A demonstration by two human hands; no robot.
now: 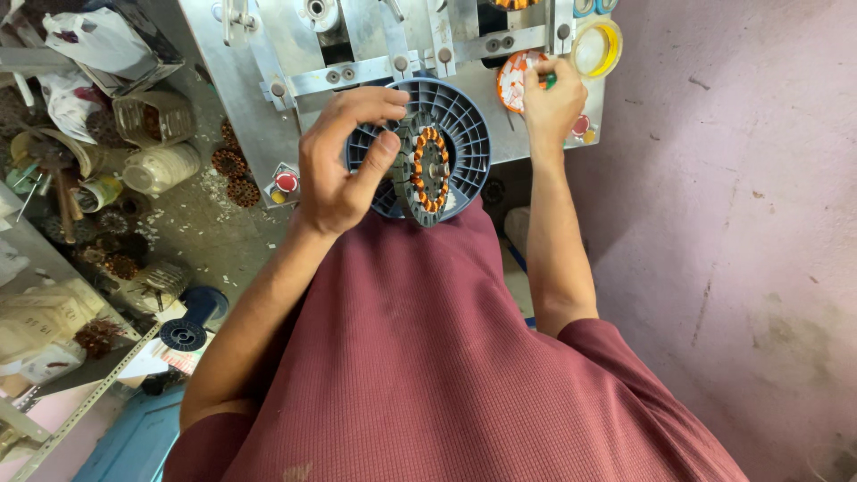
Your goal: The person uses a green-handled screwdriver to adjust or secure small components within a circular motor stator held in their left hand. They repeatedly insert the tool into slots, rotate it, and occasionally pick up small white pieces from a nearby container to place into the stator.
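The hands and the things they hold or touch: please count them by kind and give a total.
Hands: 2 (left hand, right hand)
Blue ribbed discs: 1 (blue disc)
Copper-wound rings: 1 (wound ring)
Orange-and-white round things: 1 (round thing)
Total: 5

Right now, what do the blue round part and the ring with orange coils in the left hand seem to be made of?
The blue round part looks like moulded plastic: matte, with thin radial ribs. The ring seems to be grey metal wound with orange, probably copper, wire coils; the shiny strands suggest that. The left hand holds it.

Motor-winding workshop, metal machine, scattered copper-wound stators
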